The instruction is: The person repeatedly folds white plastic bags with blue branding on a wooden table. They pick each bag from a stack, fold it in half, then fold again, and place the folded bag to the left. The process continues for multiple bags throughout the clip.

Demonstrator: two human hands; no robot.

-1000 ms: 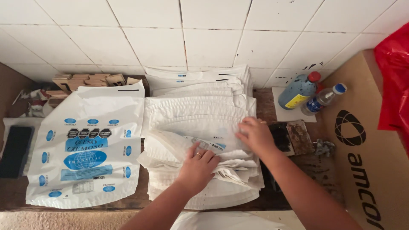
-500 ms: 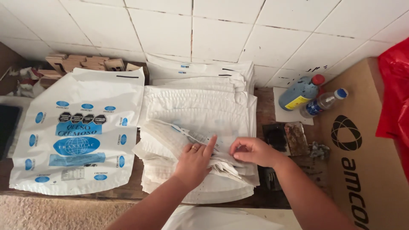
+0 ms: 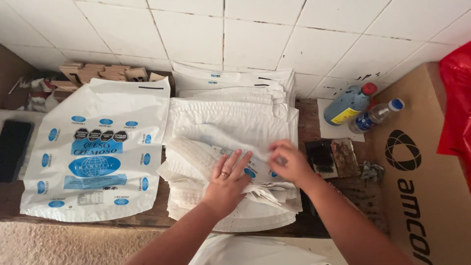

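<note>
From where I watch, the change over the last second is small but clear: my left hand [image 3: 226, 184] has slid up a little and now lies flat, fingers [image 3: 234, 164] spread, on the top bag [image 3: 216, 157] of the white stack [image 3: 230, 122] at the middle of the worktop [image 3: 338, 196], while my right hand [image 3: 289, 164] has come in from three o'clock toward the centre and is blurred with motion, its fingers curled on the bag's folded edge; whether they actually pinch it I cannot tell. I judge the top bag is being held down and peeled or smoothed off the pile. At nine o'clock the printed bag [image 3: 98, 152] lies flat, where it was. The bottles [image 3: 360, 108] at two o'clock have not moved.
</note>
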